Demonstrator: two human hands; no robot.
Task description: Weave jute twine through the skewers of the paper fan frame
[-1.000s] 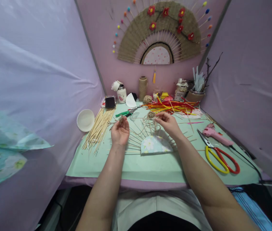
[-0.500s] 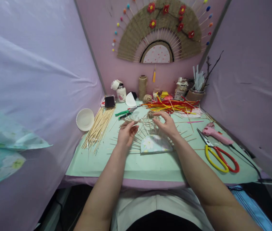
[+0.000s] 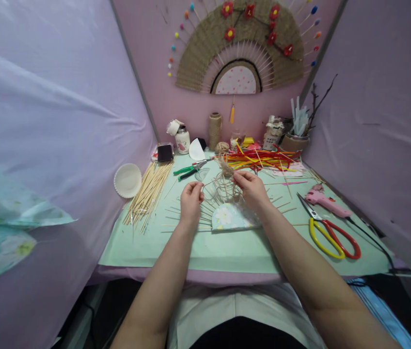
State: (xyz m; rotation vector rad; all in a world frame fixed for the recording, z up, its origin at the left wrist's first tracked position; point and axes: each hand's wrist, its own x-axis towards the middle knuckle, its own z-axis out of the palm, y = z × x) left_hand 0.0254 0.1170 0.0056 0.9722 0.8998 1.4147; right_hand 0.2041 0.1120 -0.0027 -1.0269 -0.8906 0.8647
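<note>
The twine bundle (image 3: 225, 167) slants far-left from the right hand (image 3: 251, 188), pinching it; the left hand (image 3: 191, 198), apart, pinches a thin strand (image 3: 208, 183).

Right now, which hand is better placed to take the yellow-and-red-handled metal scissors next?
Probably the right hand: nearer the scissors, which lie on its side, though its grip must first release the brown fibrous twine.

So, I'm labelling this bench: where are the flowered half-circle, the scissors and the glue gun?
Flowered half-circle (image 3: 232, 217), head view: middle of fabric face.
Scissors (image 3: 323, 222), head view: by the pivot.
Glue gun (image 3: 327, 203), head view: pink body.
</note>
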